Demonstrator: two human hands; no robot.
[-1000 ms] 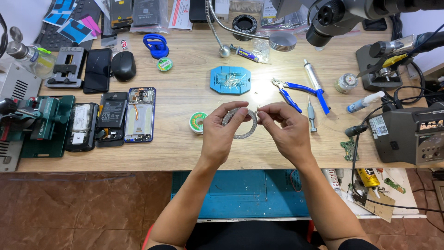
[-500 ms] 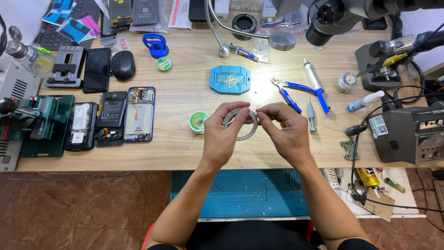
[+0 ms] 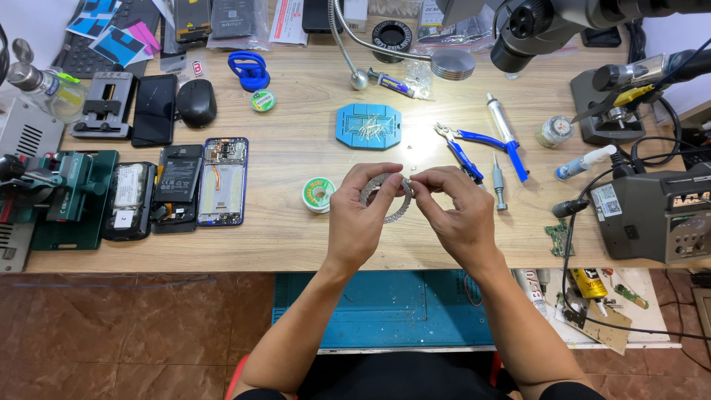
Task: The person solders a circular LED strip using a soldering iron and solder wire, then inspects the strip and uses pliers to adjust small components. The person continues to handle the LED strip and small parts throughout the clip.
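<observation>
Little has shifted in the past second: both hands have stayed raised over the front of the wooden counter, the grey ring of tape turned only slightly between them. The left hand cups the ring from its left side, fingers curled around the rim and thumb pressing near the top. The right hand meets it from the other side, thumb and forefinger pinching a small bit at the ring's upper edge, the remaining fingers folded loosely. Both forearms angle in from the lower frame, wrists bent inward so the knuckles nearly face each other. The ring hangs just above the counter, between a small green-and-white spool on the left and blue-handled pliers on the right. A blue pad lies beyond the hands.
</observation>
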